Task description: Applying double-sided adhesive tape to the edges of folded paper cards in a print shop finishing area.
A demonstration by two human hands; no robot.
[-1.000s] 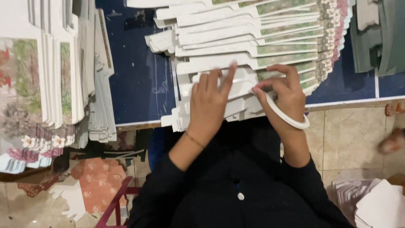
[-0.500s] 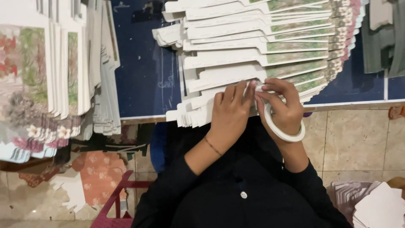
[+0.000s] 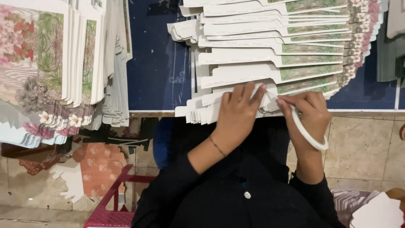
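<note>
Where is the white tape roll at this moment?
In the head view, the white tape roll hangs around the right hand, at the table edge, beside the fanned card stack.

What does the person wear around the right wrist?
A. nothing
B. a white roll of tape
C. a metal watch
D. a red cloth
B: a white roll of tape hangs like a bracelet around the right hand at the wrist, beside the fanned white card sheets.

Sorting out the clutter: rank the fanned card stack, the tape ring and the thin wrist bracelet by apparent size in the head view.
1. fanned card stack
2. tape ring
3. bracelet
</note>
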